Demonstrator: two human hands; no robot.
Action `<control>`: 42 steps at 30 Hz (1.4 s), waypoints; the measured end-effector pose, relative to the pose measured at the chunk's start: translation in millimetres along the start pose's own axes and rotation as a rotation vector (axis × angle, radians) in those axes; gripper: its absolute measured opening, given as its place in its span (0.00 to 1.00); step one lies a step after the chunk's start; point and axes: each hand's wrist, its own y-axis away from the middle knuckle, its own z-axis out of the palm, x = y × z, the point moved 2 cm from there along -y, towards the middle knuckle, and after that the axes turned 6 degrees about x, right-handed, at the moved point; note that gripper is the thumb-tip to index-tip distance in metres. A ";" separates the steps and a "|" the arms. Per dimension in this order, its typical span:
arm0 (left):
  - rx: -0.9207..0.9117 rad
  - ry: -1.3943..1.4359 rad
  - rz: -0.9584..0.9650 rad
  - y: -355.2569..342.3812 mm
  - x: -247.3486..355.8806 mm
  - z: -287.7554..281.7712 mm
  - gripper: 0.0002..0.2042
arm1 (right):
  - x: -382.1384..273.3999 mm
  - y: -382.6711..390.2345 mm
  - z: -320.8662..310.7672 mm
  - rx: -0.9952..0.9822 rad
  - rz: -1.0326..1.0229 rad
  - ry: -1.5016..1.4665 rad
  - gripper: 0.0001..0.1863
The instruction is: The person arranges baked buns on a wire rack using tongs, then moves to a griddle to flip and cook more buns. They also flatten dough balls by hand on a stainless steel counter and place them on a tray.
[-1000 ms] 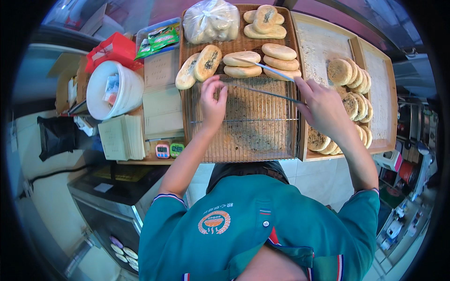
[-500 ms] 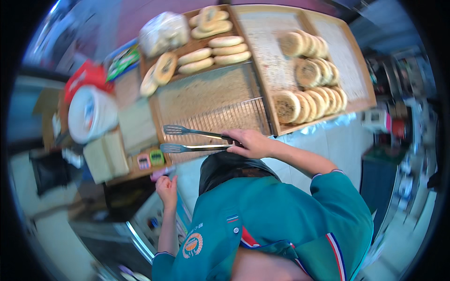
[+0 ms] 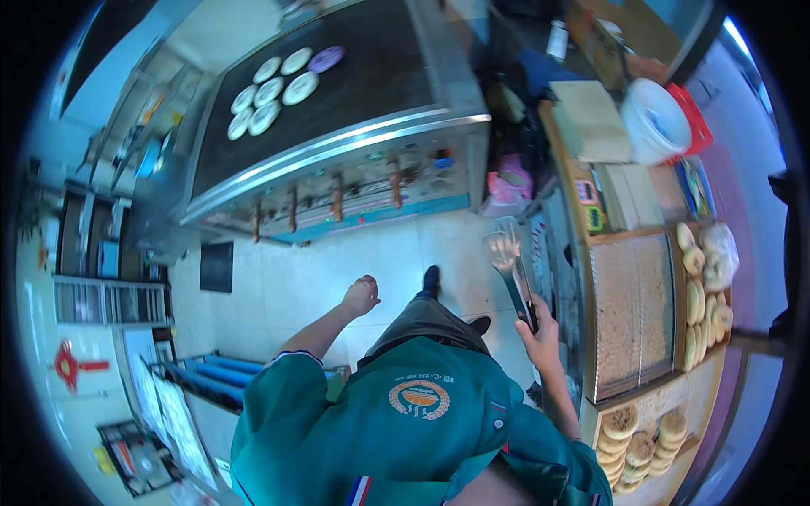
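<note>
Pale tiled floor [image 3: 354, 253], red wall ornament [image 3: 66, 365]

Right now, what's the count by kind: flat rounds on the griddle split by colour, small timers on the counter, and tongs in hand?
Pale flat rounds on the griddle: 7
Purple flat round: 1
Small timers: 2
Tongs in the right hand: 1
Total: 11

The right hand [image 3: 542, 336] covers one end of the tongs [image 3: 517, 288]. Pale discs [image 3: 268, 90] look blurred on the griddle [image 3: 371, 80], cut off at the top edge.
</note>
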 end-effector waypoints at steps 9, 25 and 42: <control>-0.040 0.235 -0.481 176.4 -195.2 143.2 0.14 | -71.9 -50.9 204.7 -0.348 -0.120 0.084 0.26; 0.530 0.631 -0.767 198.1 -430.3 130.5 0.30 | -201.2 -152.8 441.7 -0.642 0.183 -0.120 0.20; 0.492 0.990 -0.616 -141.0 -420.3 -91.5 0.16 | -62.7 -131.6 510.5 -0.811 0.402 0.073 0.23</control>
